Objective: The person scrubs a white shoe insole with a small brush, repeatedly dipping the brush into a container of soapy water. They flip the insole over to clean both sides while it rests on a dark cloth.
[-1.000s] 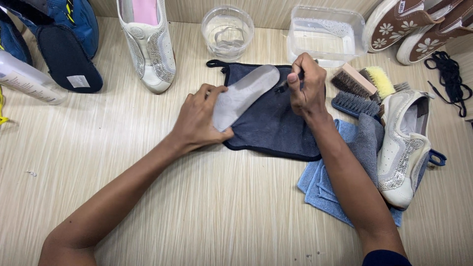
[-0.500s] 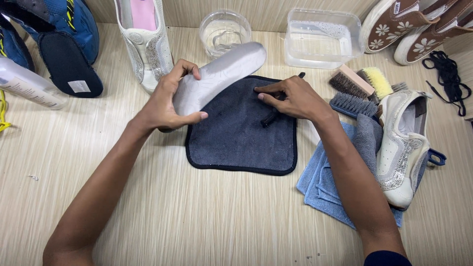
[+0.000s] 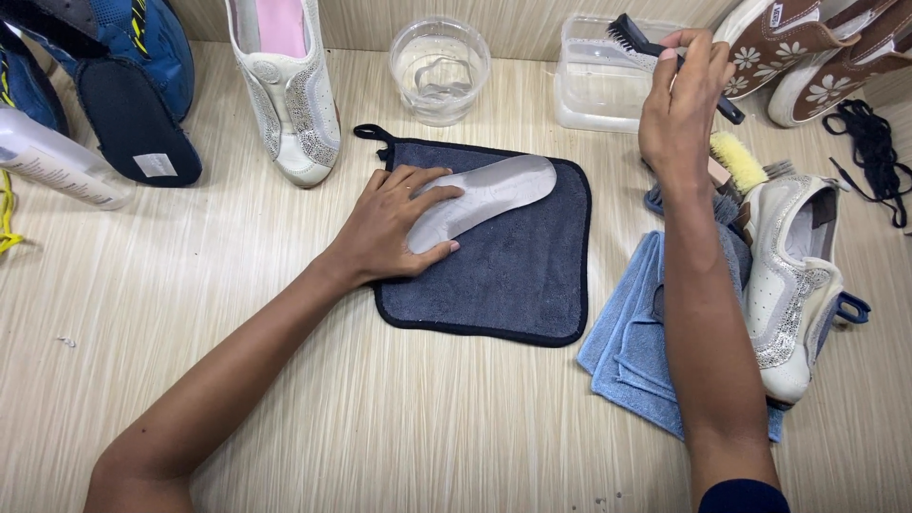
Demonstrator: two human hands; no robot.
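Note:
My left hand [image 3: 394, 223] presses a pale grey insole [image 3: 494, 190] flat onto a dark blue towel [image 3: 513, 275] in the middle of the table. My right hand [image 3: 682, 100] is raised at the back right, gripping a small black brush [image 3: 632, 38] by its handle. The bristle head of the brush hangs over a clear plastic tub [image 3: 598, 85].
A glass bowl of water [image 3: 439, 66] stands behind the towel. White slip-on shoes lie at the back [image 3: 285, 85] and at the right [image 3: 788, 285] on light blue cloths [image 3: 627, 351]. Blue shoes [image 3: 114, 66], a white bottle [image 3: 57, 161], brushes [image 3: 736, 161], brown flowered shoes [image 3: 807, 47] and black laces [image 3: 869, 152] ring the table.
My left hand lifted the insole off the towel, then laid it back down flat. My right hand left the towel and rose to the plastic tub with the black brush.

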